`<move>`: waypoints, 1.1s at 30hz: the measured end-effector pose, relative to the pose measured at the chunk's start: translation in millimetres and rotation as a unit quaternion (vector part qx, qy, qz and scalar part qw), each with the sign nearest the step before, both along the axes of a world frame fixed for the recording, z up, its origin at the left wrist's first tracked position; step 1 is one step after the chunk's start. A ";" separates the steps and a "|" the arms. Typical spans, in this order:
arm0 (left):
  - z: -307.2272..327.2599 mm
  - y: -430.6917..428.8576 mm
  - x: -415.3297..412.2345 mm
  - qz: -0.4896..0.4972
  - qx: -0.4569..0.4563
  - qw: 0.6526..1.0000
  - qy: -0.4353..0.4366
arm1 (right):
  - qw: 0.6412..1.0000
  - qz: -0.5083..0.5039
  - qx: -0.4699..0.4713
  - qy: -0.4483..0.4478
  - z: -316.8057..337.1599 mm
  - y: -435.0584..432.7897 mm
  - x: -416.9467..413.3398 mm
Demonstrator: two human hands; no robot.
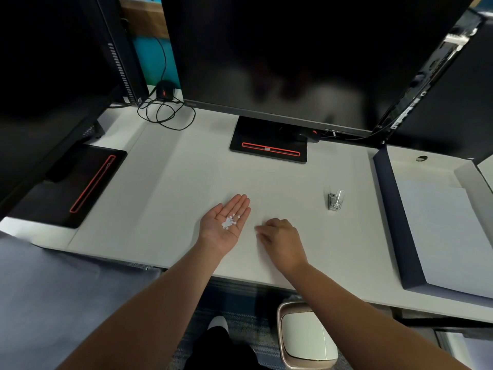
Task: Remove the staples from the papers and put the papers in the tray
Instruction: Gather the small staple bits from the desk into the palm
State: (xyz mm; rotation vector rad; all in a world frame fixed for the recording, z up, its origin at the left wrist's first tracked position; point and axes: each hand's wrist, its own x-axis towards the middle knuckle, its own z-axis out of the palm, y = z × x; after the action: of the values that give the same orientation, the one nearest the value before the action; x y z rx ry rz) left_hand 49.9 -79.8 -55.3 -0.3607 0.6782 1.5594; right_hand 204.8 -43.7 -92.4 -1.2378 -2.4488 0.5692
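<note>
My left hand (225, 224) lies palm up on the white desk (186, 182), fingers straight, with several small white paper bits (229, 222) in the palm. Just to its right, my right hand (280, 239) is palm down on the desk with its fingers curled and the fingertips together at the desk surface; whether they pinch anything cannot be told. A small clear and metal staple remover (335, 200) stands on the desk, further right. The dark blue tray (392, 209) at the right edge holds white papers (442, 236).
A black monitor (293, 62) with its stand (268, 141) faces me at the back. Another monitor base (69, 188) is at the left, and cables (165, 113) lie behind it. A waste bin (306, 335) sits on the floor under the desk's front edge.
</note>
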 end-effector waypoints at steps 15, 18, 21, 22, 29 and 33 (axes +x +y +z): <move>-1.6 0.8 1.5 0.000 -0.002 1.000 -0.011 | 0.989 0.045 0.104 -0.091 -6.9 4.2 -14.7; -0.9 1.0 2.0 0.000 -0.002 1.000 -0.010 | 0.988 0.018 0.096 -0.118 -7.0 -2.0 -15.5; 0.6 0.8 2.3 0.001 0.000 1.000 -0.009 | 0.998 -0.045 0.038 -0.021 -1.5 -5.1 -21.2; 0.7 0.7 2.4 0.002 0.001 1.000 -0.009 | 0.998 -0.059 0.015 0.018 2.3 -7.2 -24.4; 4.2 -0.4 10.9 -0.030 -0.010 0.999 0.027 | 0.995 -0.023 0.019 0.090 20.4 -19.3 -45.4; 6.2 0.4 13.4 -0.036 -0.010 0.999 0.024 | 0.995 -0.038 0.033 0.084 20.2 -15.1 -44.2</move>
State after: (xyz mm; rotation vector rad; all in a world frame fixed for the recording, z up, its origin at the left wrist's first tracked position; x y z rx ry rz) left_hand 63.3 -79.4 -49.2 -0.3098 0.7371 1.4973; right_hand 160.5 -58.7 -72.2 -1.2003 -2.2530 0.5444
